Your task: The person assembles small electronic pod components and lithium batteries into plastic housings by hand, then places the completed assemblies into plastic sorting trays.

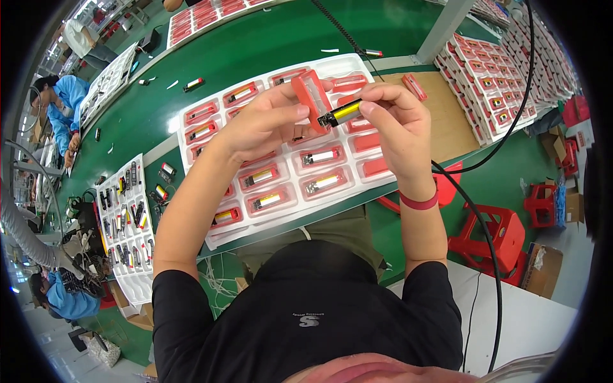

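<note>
My left hand point(262, 126) is raised over a white moulded tray point(353, 62), its thumb and fingers closed on an open red plastic case point(310, 92) held tilted. In my right hand point(403, 127), thumb and fingertips pinch a yellow-and-black battery cell point(348, 113) with a small circuit board at its left end. That end is right at the case's lower part; whether it touches is hard to tell. Below, the tray's compartments hold several red cases, many with a cell inside, such as a case with a white cell point(320, 156).
Stacked filled trays point(488, 83) stand at the right on brown cardboard point(450, 108). To the left lies a tray of loose cells point(124, 217). A black cable point(479, 214) hangs at the right, near red stools point(495, 236). Co-workers in blue point(64, 102) sit at the left.
</note>
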Motion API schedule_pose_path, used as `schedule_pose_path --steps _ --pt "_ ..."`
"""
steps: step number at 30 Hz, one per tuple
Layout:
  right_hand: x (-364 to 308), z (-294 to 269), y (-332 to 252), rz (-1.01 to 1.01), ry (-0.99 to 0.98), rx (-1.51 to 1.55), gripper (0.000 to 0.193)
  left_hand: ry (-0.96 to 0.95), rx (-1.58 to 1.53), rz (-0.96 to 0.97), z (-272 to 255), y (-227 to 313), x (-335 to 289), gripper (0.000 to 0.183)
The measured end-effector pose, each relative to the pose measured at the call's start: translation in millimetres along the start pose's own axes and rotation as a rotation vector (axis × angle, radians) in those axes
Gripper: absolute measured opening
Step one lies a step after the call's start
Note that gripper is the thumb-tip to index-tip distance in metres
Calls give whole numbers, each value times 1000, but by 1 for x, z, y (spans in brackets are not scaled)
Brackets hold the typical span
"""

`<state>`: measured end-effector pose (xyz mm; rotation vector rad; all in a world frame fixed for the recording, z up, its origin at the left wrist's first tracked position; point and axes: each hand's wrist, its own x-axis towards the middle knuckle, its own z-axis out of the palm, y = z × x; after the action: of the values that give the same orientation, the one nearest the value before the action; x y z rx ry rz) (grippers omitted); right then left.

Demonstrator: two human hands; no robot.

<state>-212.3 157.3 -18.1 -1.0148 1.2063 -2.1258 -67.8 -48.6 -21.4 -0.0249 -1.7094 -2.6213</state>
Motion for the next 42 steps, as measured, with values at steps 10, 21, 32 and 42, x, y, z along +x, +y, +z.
schedule_pose_path --steps 10,21,32,42 --pt "-4 14 -2 -36 -88 -179 16 293 0 -99 32 9 -2 43" --pt "-9 21 7 52 82 -255 17 250 -27 -19 40 -3 -7 42" --pt "-6 18 19 -408 6 -777 24 196 245 9 34 -6 -7 48" --pt "5 -13 4 87 -154 -504 34 245 655 79 36 -13 -11 43"
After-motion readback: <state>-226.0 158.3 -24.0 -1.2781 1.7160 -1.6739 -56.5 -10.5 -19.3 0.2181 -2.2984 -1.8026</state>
